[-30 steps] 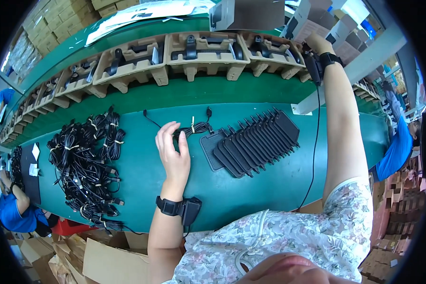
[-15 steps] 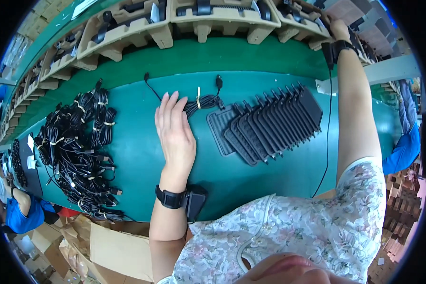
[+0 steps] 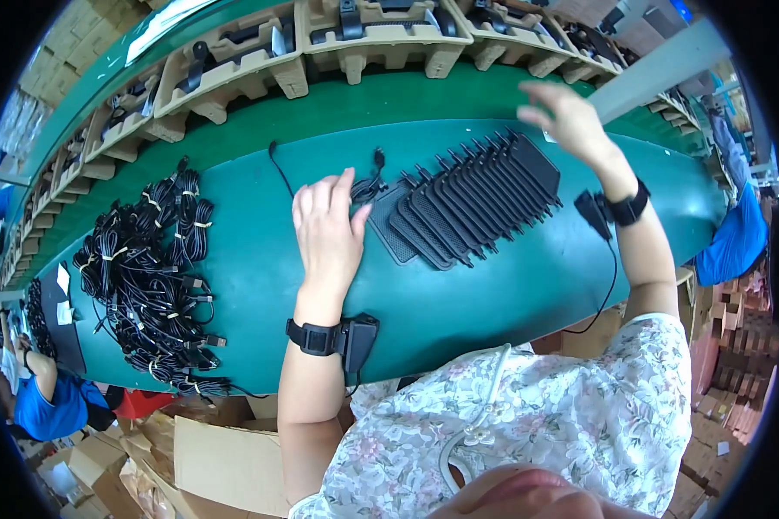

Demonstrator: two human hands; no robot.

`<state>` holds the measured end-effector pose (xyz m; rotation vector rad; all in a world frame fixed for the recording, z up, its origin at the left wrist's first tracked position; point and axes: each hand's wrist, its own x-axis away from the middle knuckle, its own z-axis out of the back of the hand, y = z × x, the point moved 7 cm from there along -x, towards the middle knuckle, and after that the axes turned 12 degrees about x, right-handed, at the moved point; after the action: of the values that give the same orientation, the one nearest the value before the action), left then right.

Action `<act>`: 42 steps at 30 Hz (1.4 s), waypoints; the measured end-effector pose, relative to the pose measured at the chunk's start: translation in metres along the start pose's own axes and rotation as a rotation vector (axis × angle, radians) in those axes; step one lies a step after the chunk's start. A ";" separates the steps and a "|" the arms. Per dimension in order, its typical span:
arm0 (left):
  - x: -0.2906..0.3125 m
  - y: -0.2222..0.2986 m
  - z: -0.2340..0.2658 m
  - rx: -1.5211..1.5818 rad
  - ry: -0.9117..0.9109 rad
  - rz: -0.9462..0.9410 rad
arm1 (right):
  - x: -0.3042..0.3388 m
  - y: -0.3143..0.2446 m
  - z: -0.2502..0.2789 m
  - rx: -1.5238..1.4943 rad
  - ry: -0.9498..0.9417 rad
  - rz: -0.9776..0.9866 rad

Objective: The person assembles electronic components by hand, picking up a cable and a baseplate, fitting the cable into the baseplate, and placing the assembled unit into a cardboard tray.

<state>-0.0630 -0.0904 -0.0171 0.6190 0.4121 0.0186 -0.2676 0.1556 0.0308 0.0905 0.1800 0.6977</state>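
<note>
My left hand (image 3: 329, 227) lies over a bundled black cable (image 3: 368, 189) in the middle of the green table (image 3: 260, 320). Its fingers are stretched out and the thumb stands apart; part of the cable is hidden beneath it. To its right, a slanted row of thin black textured plates (image 3: 485, 201) with small pegs on their edges overlaps in a stack. Above the row's far right end hangs my right hand (image 3: 573, 130), fingers apart, holding nothing. Each wrist wears a black strap with a small box.
A large heap of tied black cables (image 3: 138, 277) covers the table's left part. Brown moulded trays (image 3: 389, 57) holding black parts line the far side. A grey beam (image 3: 662, 71) slants in at upper right. Cardboard boxes (image 3: 225, 463) sit below the near edge. People in blue (image 3: 52, 406) are on both sides.
My right hand has come back from the trays at the far right toward the plates. The left hand remains at the cable, its thumb now spread wider. The whole view has shifted slightly.
</note>
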 end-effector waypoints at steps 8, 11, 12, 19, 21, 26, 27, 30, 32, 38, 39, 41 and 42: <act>0.006 -0.004 -0.007 -0.068 0.109 0.044 | 0.084 0.013 -0.062 -0.594 -0.522 -0.326; 0.007 -0.003 -0.003 -0.084 0.140 0.024 | 0.089 -0.005 -0.035 -0.467 -0.301 -0.327; 0.005 -0.005 0.003 0.042 0.205 0.082 | 0.087 -0.005 -0.024 -0.401 -0.192 -0.332; 0.008 -0.006 0.007 0.317 0.395 0.091 | 0.071 0.009 0.003 -0.923 -0.059 -0.250; 0.007 -0.008 0.003 0.330 0.370 0.077 | 0.064 0.008 0.007 -1.170 -0.161 -0.316; 0.009 -0.016 0.001 0.381 0.325 0.157 | 0.027 0.003 0.055 -1.804 0.097 -0.186; 0.009 -0.018 0.003 0.378 0.330 0.160 | 0.018 0.008 0.063 -1.810 0.182 -0.149; 0.007 -0.018 0.001 0.399 0.329 0.164 | -0.011 0.073 0.043 -1.422 0.370 -0.268; 0.007 -0.021 0.000 0.409 0.325 0.167 | -0.028 0.100 0.036 -1.023 0.444 -0.403; 0.007 -0.022 0.003 0.424 0.328 0.167 | -0.072 0.085 0.038 0.499 0.513 -0.502; 0.007 -0.023 0.004 0.426 0.331 0.173 | -0.083 0.090 0.038 0.500 0.512 -0.495; 0.007 -0.024 0.005 0.418 0.317 0.182 | -0.120 0.116 0.022 0.321 0.169 -0.522; 0.008 -0.024 0.006 0.414 0.308 0.187 | -0.135 0.126 0.008 0.232 -0.004 -0.532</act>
<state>-0.0562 -0.1123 -0.0292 1.0682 0.6629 0.2130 -0.4472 0.1644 0.0752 0.2552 0.2682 0.1447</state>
